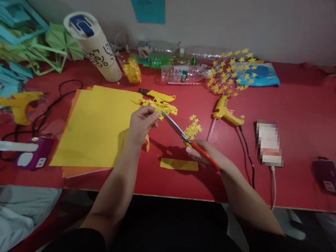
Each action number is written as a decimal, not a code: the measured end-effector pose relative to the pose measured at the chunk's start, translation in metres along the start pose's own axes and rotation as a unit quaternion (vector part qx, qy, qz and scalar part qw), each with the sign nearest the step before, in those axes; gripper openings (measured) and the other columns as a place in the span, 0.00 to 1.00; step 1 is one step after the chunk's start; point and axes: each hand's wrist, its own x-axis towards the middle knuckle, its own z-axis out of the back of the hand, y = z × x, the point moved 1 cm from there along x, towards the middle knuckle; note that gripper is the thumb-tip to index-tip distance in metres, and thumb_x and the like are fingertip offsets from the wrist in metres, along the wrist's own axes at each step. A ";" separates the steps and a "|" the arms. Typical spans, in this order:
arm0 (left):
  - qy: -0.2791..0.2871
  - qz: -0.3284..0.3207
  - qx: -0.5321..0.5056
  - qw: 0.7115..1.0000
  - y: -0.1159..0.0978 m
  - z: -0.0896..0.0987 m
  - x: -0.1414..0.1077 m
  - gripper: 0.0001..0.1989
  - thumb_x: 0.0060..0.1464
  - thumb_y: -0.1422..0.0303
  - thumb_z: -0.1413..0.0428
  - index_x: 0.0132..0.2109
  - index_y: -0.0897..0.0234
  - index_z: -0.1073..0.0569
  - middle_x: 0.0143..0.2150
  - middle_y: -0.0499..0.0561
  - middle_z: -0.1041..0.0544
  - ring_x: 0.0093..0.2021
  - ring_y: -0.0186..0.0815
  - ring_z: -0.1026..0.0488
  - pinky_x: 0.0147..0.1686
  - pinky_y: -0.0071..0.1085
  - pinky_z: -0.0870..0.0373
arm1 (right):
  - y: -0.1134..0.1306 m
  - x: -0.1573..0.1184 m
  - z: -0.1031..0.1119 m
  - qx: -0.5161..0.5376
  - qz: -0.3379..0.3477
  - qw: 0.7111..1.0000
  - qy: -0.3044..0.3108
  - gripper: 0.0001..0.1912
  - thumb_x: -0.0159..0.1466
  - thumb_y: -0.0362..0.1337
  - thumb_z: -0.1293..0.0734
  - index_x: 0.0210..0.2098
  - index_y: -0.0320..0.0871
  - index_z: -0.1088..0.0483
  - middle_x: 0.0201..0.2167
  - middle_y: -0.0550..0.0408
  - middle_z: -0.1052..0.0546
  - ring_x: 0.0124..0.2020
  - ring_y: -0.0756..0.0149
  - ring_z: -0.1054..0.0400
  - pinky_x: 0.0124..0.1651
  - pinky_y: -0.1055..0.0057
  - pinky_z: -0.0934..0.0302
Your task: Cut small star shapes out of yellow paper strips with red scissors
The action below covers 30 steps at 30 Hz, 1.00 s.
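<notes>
My left hand point(141, 125) pinches a small piece of yellow paper point(158, 110) between thumb and fingertips. A pair of scissors point(177, 129) with red handles is in my right hand point(202, 153), its blade tips touching or very near that paper. Yellow paper scraps point(169, 108) with star shapes in them lie just behind the paper. Small yellow paper stars point(193, 127) are heaped beyond my right hand. A yellow paper strip point(179, 164) rests on the red table point(149, 178) between my forearms.
Yellow sheets point(93, 128) are stacked at left. A yellow utility knife point(160, 96) lies behind the scraps. One glue gun point(226, 113) stands right, another glue gun point(21, 104) far left. A phone point(269, 144) charges at right. Behind are a tumbler point(97, 50) and plastic bottles point(183, 73).
</notes>
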 end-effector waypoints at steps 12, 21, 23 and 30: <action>0.013 -0.005 0.006 1.000 0.000 -0.001 -0.001 0.07 0.41 0.67 0.39 0.24 0.62 0.30 0.13 0.42 0.35 0.14 0.22 0.42 0.13 0.22 0.50 | -0.002 0.001 0.000 0.010 -0.002 1.000 0.000 0.30 0.58 0.64 0.36 0.22 0.46 0.47 0.15 0.65 0.43 0.16 0.78 0.52 0.18 0.75 0.56; 0.011 0.009 0.005 1.000 0.001 -0.001 0.000 0.07 0.40 0.67 0.40 0.23 0.62 0.31 0.13 0.42 0.35 0.13 0.22 0.45 0.12 0.22 0.54 | -0.004 0.002 -0.001 0.054 -0.035 0.998 0.015 0.25 0.61 0.57 0.35 0.22 0.46 0.45 0.14 0.67 0.45 0.11 0.79 0.52 0.13 0.77 0.56; 0.011 0.013 0.007 1.000 0.001 -0.001 0.000 0.07 0.40 0.67 0.40 0.23 0.62 0.31 0.13 0.42 0.35 0.13 0.22 0.45 0.11 0.22 0.55 | -0.003 0.003 -0.001 0.057 -0.049 0.997 0.017 0.24 0.61 0.54 0.34 0.22 0.46 0.45 0.13 0.68 0.46 0.11 0.79 0.52 0.12 0.77 0.55; 0.005 0.026 0.000 1.000 0.000 -0.003 0.000 0.07 0.39 0.67 0.40 0.22 0.63 0.31 0.12 0.41 0.35 0.12 0.21 0.45 0.11 0.21 0.54 | -0.001 0.003 -0.002 0.050 -0.090 0.995 0.007 0.20 0.63 0.46 0.34 0.21 0.45 0.43 0.11 0.68 0.45 0.10 0.80 0.51 0.12 0.78 0.55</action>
